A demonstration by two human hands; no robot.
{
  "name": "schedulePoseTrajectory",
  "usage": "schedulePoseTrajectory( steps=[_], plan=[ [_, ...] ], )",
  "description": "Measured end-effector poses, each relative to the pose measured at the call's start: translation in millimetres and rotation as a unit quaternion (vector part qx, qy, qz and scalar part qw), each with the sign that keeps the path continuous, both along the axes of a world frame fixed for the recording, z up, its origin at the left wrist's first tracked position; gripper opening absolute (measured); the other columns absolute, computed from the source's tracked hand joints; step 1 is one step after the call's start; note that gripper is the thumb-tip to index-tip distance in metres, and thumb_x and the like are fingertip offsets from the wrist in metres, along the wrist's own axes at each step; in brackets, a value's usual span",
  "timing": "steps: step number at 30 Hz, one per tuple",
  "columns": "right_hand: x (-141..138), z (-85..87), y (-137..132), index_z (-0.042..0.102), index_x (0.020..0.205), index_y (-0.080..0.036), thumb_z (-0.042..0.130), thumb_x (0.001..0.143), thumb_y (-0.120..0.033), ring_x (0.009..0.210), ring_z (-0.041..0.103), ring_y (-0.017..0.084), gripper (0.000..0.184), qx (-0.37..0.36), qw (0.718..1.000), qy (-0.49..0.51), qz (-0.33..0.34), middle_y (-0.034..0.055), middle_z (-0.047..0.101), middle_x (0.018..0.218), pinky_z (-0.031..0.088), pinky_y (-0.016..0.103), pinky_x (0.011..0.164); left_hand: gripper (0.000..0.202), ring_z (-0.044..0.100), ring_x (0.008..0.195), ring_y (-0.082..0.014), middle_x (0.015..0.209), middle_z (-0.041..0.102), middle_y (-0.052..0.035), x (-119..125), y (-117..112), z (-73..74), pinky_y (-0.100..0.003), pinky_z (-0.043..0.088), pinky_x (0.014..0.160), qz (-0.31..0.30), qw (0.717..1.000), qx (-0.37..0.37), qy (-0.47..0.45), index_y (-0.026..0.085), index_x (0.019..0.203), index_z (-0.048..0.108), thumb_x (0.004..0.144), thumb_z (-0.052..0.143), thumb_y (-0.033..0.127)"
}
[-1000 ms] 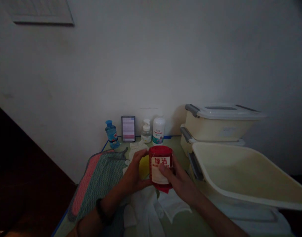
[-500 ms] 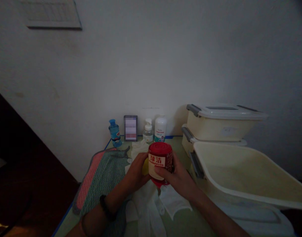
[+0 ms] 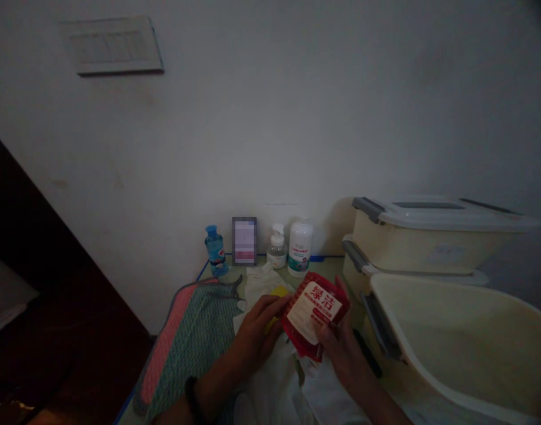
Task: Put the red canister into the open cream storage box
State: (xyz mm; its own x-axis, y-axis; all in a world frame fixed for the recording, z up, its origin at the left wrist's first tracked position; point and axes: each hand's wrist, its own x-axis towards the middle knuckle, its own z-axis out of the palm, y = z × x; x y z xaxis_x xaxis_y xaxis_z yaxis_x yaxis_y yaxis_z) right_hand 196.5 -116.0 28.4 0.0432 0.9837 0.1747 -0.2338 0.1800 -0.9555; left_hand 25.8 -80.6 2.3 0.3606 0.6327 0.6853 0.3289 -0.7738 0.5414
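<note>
A red roll of plastic bags (image 3: pixel 312 313) with a cream paper label printed in red is held up over the table, tilted. My right hand (image 3: pixel 341 342) grips its lower right side, thumb lying across the label. At its left edge, my left hand (image 3: pixel 264 324) has its fingers curled against the roll; their tips are partly hidden. White cloth gloves (image 3: pixel 274 383) lie beneath both hands. Something yellow (image 3: pixel 276 292) shows behind the left fingers. To the left is a green and pink textured cloth (image 3: pixel 194 336).
Along the wall stand a blue bottle (image 3: pixel 216 251), a small upright screen (image 3: pixel 244 242), a clear pump bottle (image 3: pixel 276 248) and a white bottle (image 3: pixel 300 248). On the right are stacked lidded bins (image 3: pixel 412 242) and an open cream bin (image 3: pixel 398 319) with grey handles.
The roll has tipped from nearly upright to a slant, its label facing me more fully. The view has shifted, so the scene sits lower and further right.
</note>
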Motion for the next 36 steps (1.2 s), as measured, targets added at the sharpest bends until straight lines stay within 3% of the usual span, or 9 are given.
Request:
schedulePoseTrajectory(
  steps=[5, 9, 12, 17, 21, 25, 30, 34, 36],
  plan=[
    [-3.2, 11.7, -8.7, 0.019, 0.126, -0.028, 0.060, 0.080, -0.042, 0.103, 0.058, 0.022, 0.064, 0.047, 0.993, -0.110, 0.012, 0.0112, 0.048, 0.126, 0.051, 0.036, 0.084, 0.035, 0.059, 0.096, -0.0212, 0.108, 0.059, -0.0109, -4.3, 4.6, 0.4, -0.036, 0.051, 0.080, 0.023, 0.999, -0.009, -0.045, 0.024, 0.124, 0.048, 0.089, 0.043, 0.023],
    [-5.9, 27.9, -14.1, 0.030, 0.115, -0.030, 0.074, 0.068, -0.037, 0.108, 0.053, 0.028, 0.065, 0.151, 0.942, -0.282, -0.100, 0.0099, 0.047, 0.122, 0.047, 0.045, 0.089, 0.032, 0.061, 0.090, -0.0214, 0.101, 0.062, -0.0092, -8.3, 7.6, 1.5, -0.034, 0.051, 0.075, 0.025, 0.998, -0.006, -0.053, 0.023, 0.117, 0.056, 0.085, 0.049, 0.026],
    [-2.8, 52.9, -20.0, 0.035, 0.111, -0.030, 0.075, 0.065, -0.035, 0.103, 0.055, 0.027, 0.061, 0.232, 0.902, -0.343, -0.124, 0.0076, 0.052, 0.116, 0.049, 0.042, 0.085, 0.027, 0.061, 0.086, -0.0206, 0.096, 0.062, -0.0074, -10.0, 8.2, 2.5, -0.031, 0.051, 0.071, 0.025, 0.999, 0.006, -0.044, 0.024, 0.110, 0.060, 0.087, 0.046, 0.025],
    [24.8, 102.8, -27.6, 0.037, 0.108, -0.029, 0.075, 0.065, -0.039, 0.096, 0.059, 0.024, 0.058, 0.222, 0.893, -0.375, -0.107, 0.0067, 0.054, 0.116, 0.052, 0.036, 0.077, 0.024, 0.062, 0.072, -0.0165, 0.081, 0.065, -0.0045, -8.3, 9.5, 7.5, -0.027, 0.051, 0.064, 0.019, 0.998, -0.022, 0.057, 0.022, 0.097, 0.063, 0.089, 0.041, 0.025],
    [58.7, 126.6, -23.2, 0.041, 0.110, -0.027, 0.075, 0.065, -0.041, 0.097, 0.059, 0.026, 0.058, 0.227, 0.850, -0.462, -0.113, 0.0071, 0.056, 0.110, 0.052, 0.037, 0.079, 0.020, 0.064, 0.072, -0.0160, 0.080, 0.068, -0.0045, -2.1, 13.6, 14.7, -0.026, 0.051, 0.065, 0.018, 0.992, -0.061, 0.109, 0.020, 0.091, 0.064, 0.088, 0.045, 0.024],
    [95.4, 135.0, -12.7, 0.042, 0.109, -0.026, 0.076, 0.064, -0.039, 0.088, 0.063, 0.024, 0.058, 0.187, 0.867, -0.450, -0.106, 0.0056, 0.059, 0.105, 0.055, 0.037, 0.073, 0.018, 0.064, 0.080, -0.0160, 0.087, 0.068, -0.0049, 13.8, 15.4, 29.8, -0.028, 0.051, 0.074, -0.019, 0.990, -0.055, 0.126, 0.020, 0.095, 0.063, 0.088, 0.046, 0.023],
    [136.5, 139.4, -8.0, 0.040, 0.103, -0.026, 0.078, 0.062, -0.039, 0.073, 0.065, 0.020, 0.057, 0.132, 0.900, -0.398, -0.117, 0.0037, 0.062, 0.097, 0.058, 0.034, 0.065, 0.023, 0.059, 0.095, -0.0175, 0.105, 0.062, -0.0072, 51.6, 11.9, 52.8, -0.033, 0.048, 0.086, -0.080, 0.986, -0.063, 0.132, 0.021, 0.109, 0.057, 0.089, 0.046, 0.025],
    [156.6, 135.2, -10.7, 0.039, 0.103, -0.026, 0.076, 0.064, -0.040, 0.074, 0.065, 0.020, 0.056, 0.110, 0.902, -0.399, -0.125, 0.0048, 0.061, 0.100, 0.058, 0.034, 0.061, 0.034, 0.057, 0.095, -0.0171, 0.115, 0.054, -0.0094, 89.2, 13.8, 63.0, -0.033, 0.051, 0.082, -0.123, 0.981, -0.123, 0.079, 0.021, 0.123, 0.046, 0.091, 0.043, 0.033],
    [163.6, 130.3, -11.3, 0.038, 0.104, -0.026, 0.075, 0.065, -0.041, 0.076, 0.065, 0.021, 0.056, 0.106, 0.893, -0.421, -0.115, 0.0052, 0.060, 0.101, 0.057, 0.033, 0.060, 0.040, 0.053, 0.107, -0.0185, 0.123, 0.048, -0.0093, 105.4, 16.3, 64.4, -0.036, 0.049, 0.088, -0.135, 0.979, -0.140, 0.054, 0.024, 0.130, 0.040, 0.092, 0.042, 0.034]
  ],
)
